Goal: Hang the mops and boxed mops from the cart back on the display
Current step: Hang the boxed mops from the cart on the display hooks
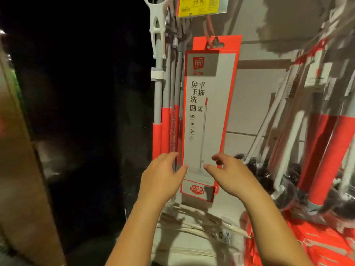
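Both forearms reach up and forward. The left hand (163, 173) and right hand (228, 173) hover, fingers loosely curled, gripping nothing. The box (207, 112) hangs between and above the fingertips on a hook (209, 25). Mops (159, 93) hang left of the fingers, wrapped mops (317, 141) to the right, against a pale wall (259, 93).

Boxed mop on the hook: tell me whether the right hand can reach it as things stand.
Probably yes: the right hand hovers open by the lower right edge of the boxed mop, nothing between them.

Boxed mop (208, 116) — matt card, seemingly.
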`<state>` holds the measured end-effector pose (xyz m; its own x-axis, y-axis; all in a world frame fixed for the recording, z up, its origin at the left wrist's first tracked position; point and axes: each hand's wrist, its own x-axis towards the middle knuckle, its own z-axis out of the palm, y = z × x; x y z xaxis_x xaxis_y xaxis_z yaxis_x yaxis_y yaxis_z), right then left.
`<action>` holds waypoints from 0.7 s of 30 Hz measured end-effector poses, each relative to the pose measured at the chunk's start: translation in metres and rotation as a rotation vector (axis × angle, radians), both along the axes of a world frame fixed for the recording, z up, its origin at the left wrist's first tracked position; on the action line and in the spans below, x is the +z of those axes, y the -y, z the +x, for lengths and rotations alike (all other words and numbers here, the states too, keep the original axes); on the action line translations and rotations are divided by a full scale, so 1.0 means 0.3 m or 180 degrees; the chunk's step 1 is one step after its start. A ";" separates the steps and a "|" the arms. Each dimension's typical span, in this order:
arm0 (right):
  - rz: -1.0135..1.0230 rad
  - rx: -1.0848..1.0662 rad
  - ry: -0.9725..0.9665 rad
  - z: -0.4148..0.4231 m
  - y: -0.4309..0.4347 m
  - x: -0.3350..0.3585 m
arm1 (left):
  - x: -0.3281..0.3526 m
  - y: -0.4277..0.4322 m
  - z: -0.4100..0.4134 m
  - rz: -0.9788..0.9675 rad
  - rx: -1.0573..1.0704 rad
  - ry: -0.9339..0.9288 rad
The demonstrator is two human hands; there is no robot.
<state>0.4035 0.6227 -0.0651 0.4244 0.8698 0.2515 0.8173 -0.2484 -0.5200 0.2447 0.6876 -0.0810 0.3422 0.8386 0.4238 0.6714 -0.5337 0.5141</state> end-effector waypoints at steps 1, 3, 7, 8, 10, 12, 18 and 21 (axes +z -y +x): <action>-0.0024 0.0078 0.0011 -0.002 0.020 -0.008 | -0.013 0.035 -0.008 -0.0003 0.0086 -0.0044; -0.0045 0.0230 -0.0018 -0.011 0.059 -0.024 | -0.039 0.101 -0.025 -0.0016 0.0247 -0.0093; -0.0085 0.0575 -0.0008 -0.056 0.120 -0.049 | -0.061 0.233 -0.075 -0.0025 0.0493 -0.0144; -0.0081 0.0670 -0.0016 -0.073 0.130 -0.053 | -0.063 0.260 -0.094 -0.0028 0.0562 -0.0167; -0.0063 0.0868 -0.0023 -0.113 0.144 -0.058 | -0.063 0.303 -0.137 -0.0036 0.0737 -0.0226; -0.0028 0.1051 -0.0023 -0.159 0.154 -0.058 | -0.059 0.340 -0.188 -0.0038 0.0930 -0.0266; -0.0049 0.1593 -0.0009 -0.352 0.197 -0.057 | -0.057 0.477 -0.366 -0.0120 0.1509 -0.0191; -0.0180 0.1934 -0.0053 -0.481 0.233 -0.067 | -0.066 0.563 -0.488 -0.0209 0.1789 -0.0196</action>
